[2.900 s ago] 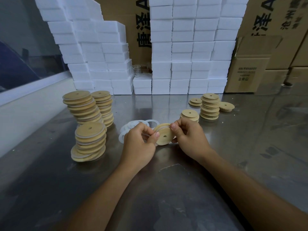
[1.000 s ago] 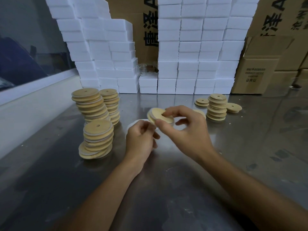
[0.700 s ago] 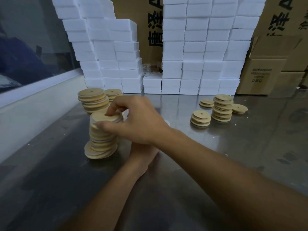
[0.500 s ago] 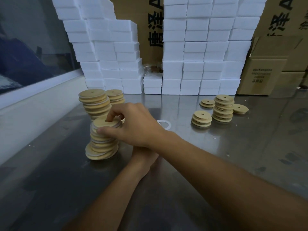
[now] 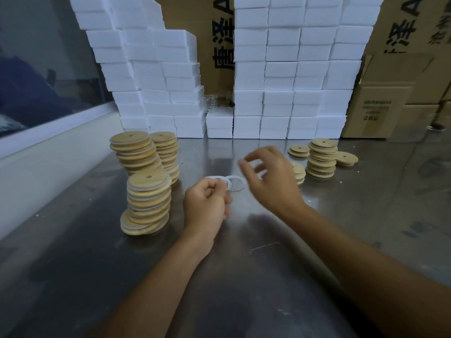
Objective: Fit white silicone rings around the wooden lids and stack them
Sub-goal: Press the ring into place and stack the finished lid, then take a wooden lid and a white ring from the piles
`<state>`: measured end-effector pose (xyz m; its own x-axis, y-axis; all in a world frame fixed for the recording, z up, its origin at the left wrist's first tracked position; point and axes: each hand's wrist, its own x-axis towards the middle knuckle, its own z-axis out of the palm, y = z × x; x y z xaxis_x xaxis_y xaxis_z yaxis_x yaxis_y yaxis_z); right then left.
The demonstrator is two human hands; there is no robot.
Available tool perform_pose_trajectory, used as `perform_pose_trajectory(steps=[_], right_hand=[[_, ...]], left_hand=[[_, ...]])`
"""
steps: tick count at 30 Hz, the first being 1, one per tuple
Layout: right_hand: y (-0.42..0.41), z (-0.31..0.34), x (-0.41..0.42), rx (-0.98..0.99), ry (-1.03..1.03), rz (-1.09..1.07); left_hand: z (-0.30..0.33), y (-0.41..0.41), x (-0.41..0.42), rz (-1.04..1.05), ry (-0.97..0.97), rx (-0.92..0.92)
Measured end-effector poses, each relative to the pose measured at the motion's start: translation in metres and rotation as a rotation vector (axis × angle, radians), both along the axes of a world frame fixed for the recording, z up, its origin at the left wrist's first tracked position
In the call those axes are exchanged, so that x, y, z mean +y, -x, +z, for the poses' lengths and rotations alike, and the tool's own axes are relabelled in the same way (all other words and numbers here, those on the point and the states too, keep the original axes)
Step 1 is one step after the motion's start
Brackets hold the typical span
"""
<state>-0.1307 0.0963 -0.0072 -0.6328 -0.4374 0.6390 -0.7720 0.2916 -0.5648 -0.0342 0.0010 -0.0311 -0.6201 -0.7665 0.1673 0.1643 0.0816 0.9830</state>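
Three stacks of ringed wooden lids stand at the left: a near leaning stack and two taller ones behind it. Loose white silicone rings lie flat on the steel table just past my left hand, whose fingers are curled at the edge of the rings. My right hand hovers open and empty above the table, right of the rings. Bare wooden lids sit at the right: a tall stack, a short stack partly hidden by my right hand, and loose lids.
White foam boxes are piled in a wall along the back of the steel table. Cardboard cartons stand at the back right. A white ledge and a window run along the left side.
My right hand set the ringed lid on the near left stack, let go, and has swung back to the right, empty. My left hand stayed by the rings.
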Motion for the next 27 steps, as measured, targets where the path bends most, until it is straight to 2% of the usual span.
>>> perform_pose_trajectory(steps=[4, 7, 9, 12, 15, 19, 23, 27], right_hand=[[0.041, -0.027, 0.034, -0.156, -0.180, -0.351], [0.057, -0.029, 0.039, -0.186, -0.299, -0.393], [0.063, -0.027, 0.039, -0.195, -0.395, -0.387], [0.068, -0.026, 0.038, -0.179, -0.489, -0.390], [0.068, -0.026, 0.040, -0.203, -0.436, -0.378], [0.060, -0.029, 0.044, -0.186, -0.274, -0.291], [0.051, -0.025, 0.048, -0.330, -0.029, -0.097], [0.044, -0.021, 0.054, -0.564, 0.104, -0.055]], left_hand=[[0.002, -0.004, 0.000, 0.026, -0.029, 0.020], [0.000, -0.002, 0.001, 0.032, 0.052, -0.021], [-0.003, -0.003, 0.001, 0.101, 0.224, -0.081], [-0.006, -0.005, -0.001, 0.177, 0.654, -0.255], [-0.008, -0.005, -0.004, 0.078, 0.923, -0.502], [-0.004, -0.007, -0.010, 0.120, 1.040, -0.781], [-0.002, -0.006, -0.007, 0.141, 1.057, -0.786], [0.000, -0.006, -0.010, 0.187, 1.040, -0.740]])
